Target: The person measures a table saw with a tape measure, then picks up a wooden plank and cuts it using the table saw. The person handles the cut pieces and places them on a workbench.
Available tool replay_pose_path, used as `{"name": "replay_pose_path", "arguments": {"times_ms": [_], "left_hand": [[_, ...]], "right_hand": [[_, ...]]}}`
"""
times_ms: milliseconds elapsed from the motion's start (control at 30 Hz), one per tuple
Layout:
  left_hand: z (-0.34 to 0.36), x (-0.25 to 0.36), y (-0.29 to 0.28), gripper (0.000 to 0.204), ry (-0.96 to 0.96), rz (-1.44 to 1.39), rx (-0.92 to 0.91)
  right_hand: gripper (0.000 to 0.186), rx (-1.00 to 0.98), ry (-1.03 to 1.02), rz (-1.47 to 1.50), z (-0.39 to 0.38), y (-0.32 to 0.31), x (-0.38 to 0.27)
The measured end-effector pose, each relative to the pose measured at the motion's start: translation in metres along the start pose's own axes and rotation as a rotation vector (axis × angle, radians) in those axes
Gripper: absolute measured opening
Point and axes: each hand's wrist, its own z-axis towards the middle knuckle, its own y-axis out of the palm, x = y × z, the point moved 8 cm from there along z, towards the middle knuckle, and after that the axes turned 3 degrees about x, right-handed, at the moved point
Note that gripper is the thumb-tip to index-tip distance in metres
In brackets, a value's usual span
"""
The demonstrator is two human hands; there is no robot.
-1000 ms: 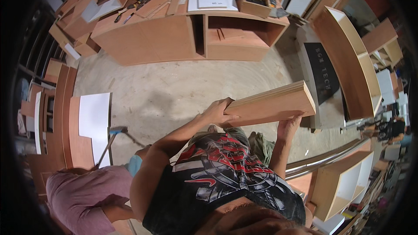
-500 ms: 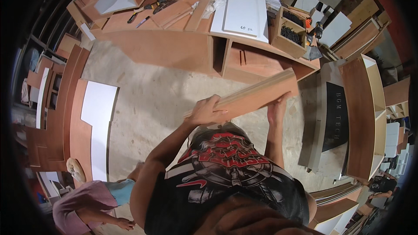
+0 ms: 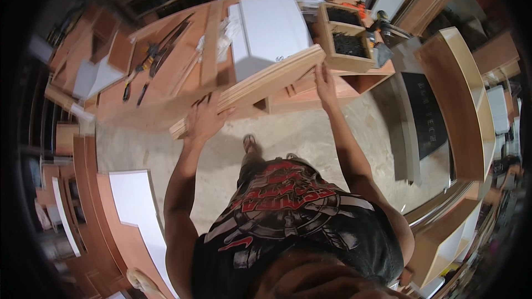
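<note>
A stack of long plywood strips, its layered edges showing, slants across in front of me, the right end higher in the picture. Near its left end my left hand is closed around it, fingers over the upper side. At the other end my right hand grips the near edge, with its fingertips partly hidden. Beyond the strips lies the wooden workbench, and a white panel rests on it, partly covered by the strips.
A divided wooden box of dark screws stands at the bench's right, near a drill. Pliers lie at its left. An open wooden cabinet frame stands at right. White panels lean at left.
Both hands have carried the strips forward and left, up to the bench edge. My view has shifted nearer the bench. The other person at lower left is out of view.
</note>
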Motion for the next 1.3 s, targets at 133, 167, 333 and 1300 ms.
{"name": "replay_pose_path", "arguments": {"times_ms": [133, 167, 333, 1300], "left_hand": [[0.094, -0.003, 0.014, 0.055, 0.054, 0.025, -0.027], [0.114, -0.016, 0.024, 0.058, 0.029, 0.089, -0.026], [0.205, -0.027, 0.043, 0.069, 0.002, -0.006, 0.061], [0.293, 0.014, 0.083, 0.073, -0.082, 0.192, 0.077]], "right_hand": [[0.053, 0.158, -0.036, -0.318, 0.036, -0.004, 0.015], [0.05, 0.118, -0.031, -0.405, 0.037, 0.009, 0.018], [0.06, 0.097, 0.199, -0.049, 0.0, 0.055, 0.014], [0.035, -0.117, 0.248, -0.065, 0.085, -0.073, 0.055]]}}
